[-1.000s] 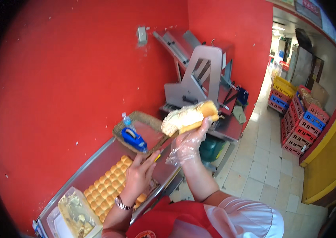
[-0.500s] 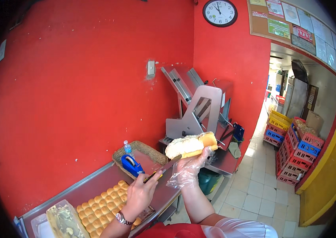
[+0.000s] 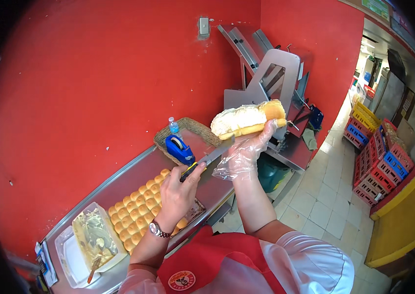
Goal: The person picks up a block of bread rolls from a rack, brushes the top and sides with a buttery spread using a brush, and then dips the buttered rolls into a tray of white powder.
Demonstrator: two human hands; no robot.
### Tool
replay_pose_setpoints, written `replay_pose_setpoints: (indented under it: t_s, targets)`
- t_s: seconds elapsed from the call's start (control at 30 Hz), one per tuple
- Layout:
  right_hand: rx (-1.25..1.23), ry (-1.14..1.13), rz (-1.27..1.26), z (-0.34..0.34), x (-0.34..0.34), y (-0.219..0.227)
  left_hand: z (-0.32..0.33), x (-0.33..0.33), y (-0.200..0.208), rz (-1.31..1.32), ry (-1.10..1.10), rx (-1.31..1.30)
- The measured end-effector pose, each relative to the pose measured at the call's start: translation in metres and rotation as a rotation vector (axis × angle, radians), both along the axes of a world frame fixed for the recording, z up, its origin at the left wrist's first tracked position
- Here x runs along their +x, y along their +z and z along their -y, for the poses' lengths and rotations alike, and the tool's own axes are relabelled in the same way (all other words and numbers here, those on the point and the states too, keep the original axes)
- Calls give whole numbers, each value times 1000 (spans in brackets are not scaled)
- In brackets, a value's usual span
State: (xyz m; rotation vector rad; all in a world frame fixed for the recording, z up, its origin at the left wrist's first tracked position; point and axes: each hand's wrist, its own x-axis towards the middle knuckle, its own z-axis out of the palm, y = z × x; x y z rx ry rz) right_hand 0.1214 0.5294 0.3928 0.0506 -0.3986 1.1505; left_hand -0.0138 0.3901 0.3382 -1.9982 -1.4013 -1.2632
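Observation:
My right hand, in a clear plastic glove, holds up a split bread loaf. A pale creamy spread covers much of its top, while a bare golden patch shows at the right end. My left hand, ungloved and with a watch at the wrist, is closed round the black and yellow handle of a knife. The knife's blade reaches up to the near lower edge of the loaf. Below my left hand, rows of golden buns lie together on the metal table.
Left of the buns stands a plastic tub of pale spread with a wooden-handled tool. A blue tape dispenser and a bottle are by a wicker basket. Beyond the loaf is a metal machine; stacked crates stand right.
The view has tipped downward, so the table and machine sit higher and the wall clock is out of sight. Both hands keep their holds, with the blade still at the loaf's lower edge.

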Motion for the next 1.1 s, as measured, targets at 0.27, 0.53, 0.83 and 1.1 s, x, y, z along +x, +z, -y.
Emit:
replay_pose_setpoints:
  t_s: [0.27, 0.53, 0.83, 1.1]
  targets:
    - [81, 66, -73, -10, -7, -17, -5, 11, -6, 822, -292, -277]
    - [-27, 31, 78, -27, -19, -32, -41, 21, 14, 840, -240, -259]
    - [-135, 67, 60, -68, 4, -24, -47, 32, 8, 134, 308, -319]
    - [-111, 112, -10, -101, 19, -17, -84, 45, 16, 108, 393, -361]
